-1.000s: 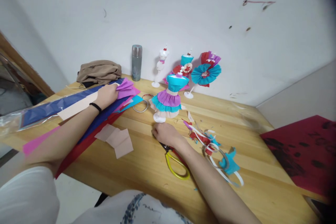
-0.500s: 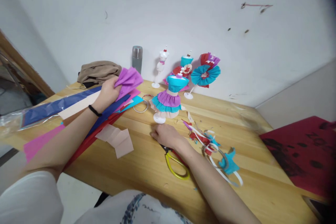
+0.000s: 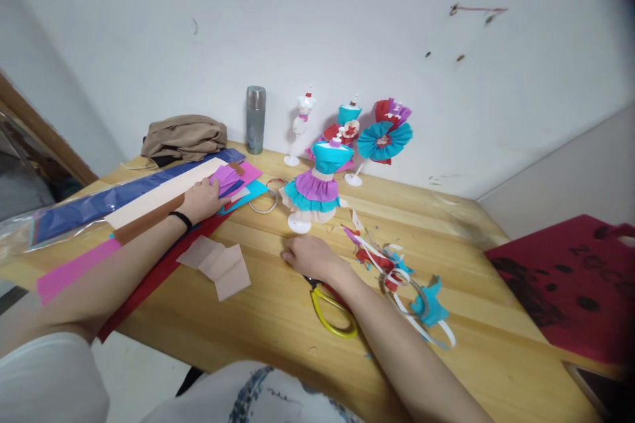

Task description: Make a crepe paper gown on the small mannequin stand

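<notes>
On the pile of coloured paper at the left, my left hand (image 3: 202, 200) is closed on a folded piece of purple crepe paper (image 3: 226, 176). Sheets of blue, brown, cream, pink and red (image 3: 143, 281) paper lie under and around it. My right hand (image 3: 311, 256) rests curled on the table, its fingertips turned under and hidden. Scissors with yellow handles (image 3: 333, 317) lie partly beneath that hand and wrist, the blades mostly covered. Just behind it stands a small dress form (image 3: 325, 178) in a turquoise top and a ruffled purple, turquoise and cream skirt.
Other small dress forms (image 3: 384, 139) stand by the wall near a grey flask (image 3: 255, 120). Tape rolls (image 3: 264, 201), paper scraps (image 3: 431, 304) and white strips lie about. A creased pale-pink paper (image 3: 231, 271) lies between my arms; brown cloth (image 3: 186, 135) and a red bag (image 3: 565, 284) flank the table.
My left hand has come down with the purple crepe paper, from above the pile onto it. My right hand has stayed in place by the scissors. The view has shifted slightly.
</notes>
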{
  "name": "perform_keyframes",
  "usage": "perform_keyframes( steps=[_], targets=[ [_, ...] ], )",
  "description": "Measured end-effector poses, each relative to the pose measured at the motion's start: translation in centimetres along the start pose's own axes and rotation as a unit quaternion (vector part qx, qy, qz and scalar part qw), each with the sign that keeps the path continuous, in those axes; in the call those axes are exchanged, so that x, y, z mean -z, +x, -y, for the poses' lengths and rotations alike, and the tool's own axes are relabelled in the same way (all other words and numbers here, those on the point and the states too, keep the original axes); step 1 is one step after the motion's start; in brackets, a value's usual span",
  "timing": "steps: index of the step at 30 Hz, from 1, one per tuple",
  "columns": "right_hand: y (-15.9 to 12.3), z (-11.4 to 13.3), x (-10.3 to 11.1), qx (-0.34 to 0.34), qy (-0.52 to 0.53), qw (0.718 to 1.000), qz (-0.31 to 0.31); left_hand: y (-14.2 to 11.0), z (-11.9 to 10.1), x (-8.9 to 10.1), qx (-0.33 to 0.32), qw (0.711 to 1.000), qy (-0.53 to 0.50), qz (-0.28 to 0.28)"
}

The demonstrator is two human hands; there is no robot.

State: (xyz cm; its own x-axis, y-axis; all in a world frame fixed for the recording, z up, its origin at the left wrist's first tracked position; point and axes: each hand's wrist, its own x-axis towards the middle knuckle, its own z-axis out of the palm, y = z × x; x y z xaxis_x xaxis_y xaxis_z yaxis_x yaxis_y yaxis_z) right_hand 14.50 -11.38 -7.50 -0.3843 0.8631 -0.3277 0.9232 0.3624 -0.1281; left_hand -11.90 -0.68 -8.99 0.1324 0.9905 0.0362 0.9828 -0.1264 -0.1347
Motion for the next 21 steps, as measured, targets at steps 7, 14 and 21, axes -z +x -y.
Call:
perform_keyframes(
  steps=[7,14,21],
  targets=[
    [0.2,-0.2,-0.4,0.009,-0.011,1.0,-0.007,1.3,0.9,0.0,0.007,1.0,0.01,0.005],
    [0.1,0.0,-0.4,0.009,-0.011,1.0,-0.014,0.6,-0.8,-0.1,0.019,0.999,0.022,-0.043],
    [0.2,-0.1,-0.5,0.007,-0.012,1.0,-0.019,0.9,-1.5,-0.6,0.003,0.999,-0.005,-0.043]
  ],
)
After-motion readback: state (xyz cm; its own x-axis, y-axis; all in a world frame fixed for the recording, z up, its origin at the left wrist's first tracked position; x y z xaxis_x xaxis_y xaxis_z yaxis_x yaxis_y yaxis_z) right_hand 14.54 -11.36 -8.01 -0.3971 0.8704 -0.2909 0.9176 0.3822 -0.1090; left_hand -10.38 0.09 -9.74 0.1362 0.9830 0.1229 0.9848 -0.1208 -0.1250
